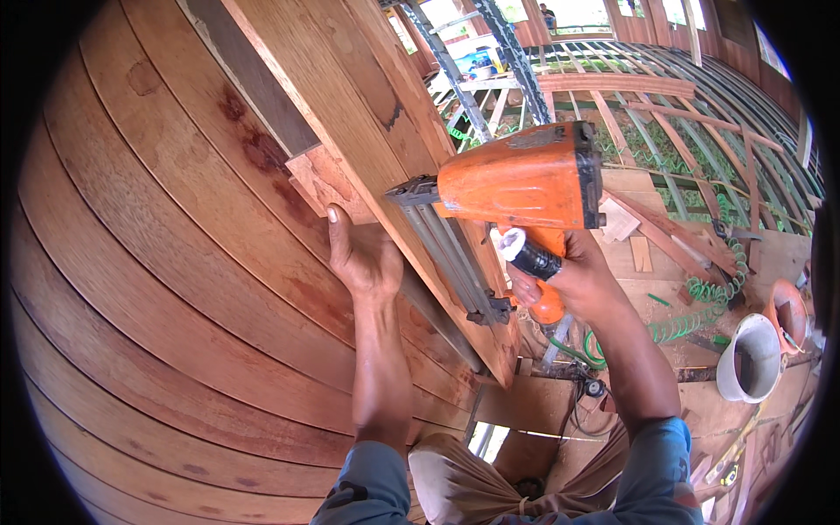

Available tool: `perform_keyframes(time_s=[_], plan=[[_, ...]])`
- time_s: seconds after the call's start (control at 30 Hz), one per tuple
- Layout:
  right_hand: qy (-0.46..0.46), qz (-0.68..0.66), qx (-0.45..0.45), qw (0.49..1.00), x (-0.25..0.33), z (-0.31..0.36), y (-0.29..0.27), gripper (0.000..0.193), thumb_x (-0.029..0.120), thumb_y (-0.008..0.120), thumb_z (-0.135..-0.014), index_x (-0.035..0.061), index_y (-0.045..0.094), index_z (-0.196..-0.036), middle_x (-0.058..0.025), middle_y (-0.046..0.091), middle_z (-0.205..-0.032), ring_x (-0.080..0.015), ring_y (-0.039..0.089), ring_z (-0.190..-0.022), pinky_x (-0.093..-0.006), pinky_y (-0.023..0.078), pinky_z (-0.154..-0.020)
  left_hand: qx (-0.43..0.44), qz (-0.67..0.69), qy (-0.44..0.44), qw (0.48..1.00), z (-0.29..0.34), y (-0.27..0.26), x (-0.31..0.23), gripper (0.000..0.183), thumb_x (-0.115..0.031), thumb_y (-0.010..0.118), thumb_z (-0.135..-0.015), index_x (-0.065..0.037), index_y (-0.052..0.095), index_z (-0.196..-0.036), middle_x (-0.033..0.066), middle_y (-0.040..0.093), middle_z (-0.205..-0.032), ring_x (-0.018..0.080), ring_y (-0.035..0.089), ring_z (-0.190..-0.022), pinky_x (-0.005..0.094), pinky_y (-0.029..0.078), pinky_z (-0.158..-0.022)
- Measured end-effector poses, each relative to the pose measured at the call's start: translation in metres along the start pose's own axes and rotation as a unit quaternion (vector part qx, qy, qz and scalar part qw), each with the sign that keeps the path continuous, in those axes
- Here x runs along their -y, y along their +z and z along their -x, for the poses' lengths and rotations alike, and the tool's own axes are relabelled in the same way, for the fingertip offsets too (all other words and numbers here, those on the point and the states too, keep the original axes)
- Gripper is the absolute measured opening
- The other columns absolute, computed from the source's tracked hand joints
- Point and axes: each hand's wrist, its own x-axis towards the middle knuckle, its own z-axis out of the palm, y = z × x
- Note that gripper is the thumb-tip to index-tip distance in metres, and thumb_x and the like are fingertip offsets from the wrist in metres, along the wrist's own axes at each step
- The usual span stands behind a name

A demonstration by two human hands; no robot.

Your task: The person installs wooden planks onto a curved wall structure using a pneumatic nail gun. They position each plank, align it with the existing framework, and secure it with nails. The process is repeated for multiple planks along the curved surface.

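Observation:
My right hand (pixel 582 276) is closed around the handle of an orange nail gun (pixel 516 179). A black wrap with a white end (pixel 532 255) covers what looks like its thumb. The gun's nose touches or nearly touches the face of a long wooden plank (pixel 363 105), and its dark magazine (pixel 455 262) slants down across the plank. My left hand (pixel 369 258) is at the plank's left edge, thumb pointing up against the lower end of a small wood block (pixel 328 179). Its other fingers are mostly hidden behind the plank. The block sits partly behind the plank, by the boarded wall.
A curved-looking wall of wooden boards (pixel 175 262) fills the left. On the right, a green coiled air hose (pixel 700 306), a white bucket (pixel 751 359) and an orange bucket (pixel 787 315) lie on loose flooring. Behind stand a ladder (pixel 516 61) and open floor joists (pixel 647 114).

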Motion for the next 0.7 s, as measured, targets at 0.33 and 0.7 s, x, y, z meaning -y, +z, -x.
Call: perform_keyframes(time_s=[0.33,0.7], plan=[[0.000,-0.005,0.012,1.000,-0.005,-0.010,-0.003,0.013,0.010,0.059,-0.089,0.0011,0.063,-0.098,-0.0016,0.054,-0.062,-0.0101,0.051,-0.053,-0.0295,0.045,-0.054,-0.009,0.003,-0.003,1.000,-0.001,0.001,0.000,0.065,-0.038,0.060,-0.101,-0.005,0.036,-0.152,0.0130,0.047,-0.151,0.0303,0.043,-0.139,0.0519,0.032,-0.118],[-0.024,-0.015,0.020,0.999,-0.011,-0.016,-0.003,0.057,0.038,0.073,-0.091,-0.0024,0.056,-0.128,-0.0003,0.053,-0.062,-0.0076,0.051,-0.050,-0.0234,0.043,-0.049,-0.006,-0.019,-0.006,1.000,-0.001,0.005,-0.001,0.067,-0.039,0.060,-0.100,-0.006,0.035,-0.152,0.0138,0.045,-0.152,0.0320,0.042,-0.140,0.0535,0.032,-0.118]])
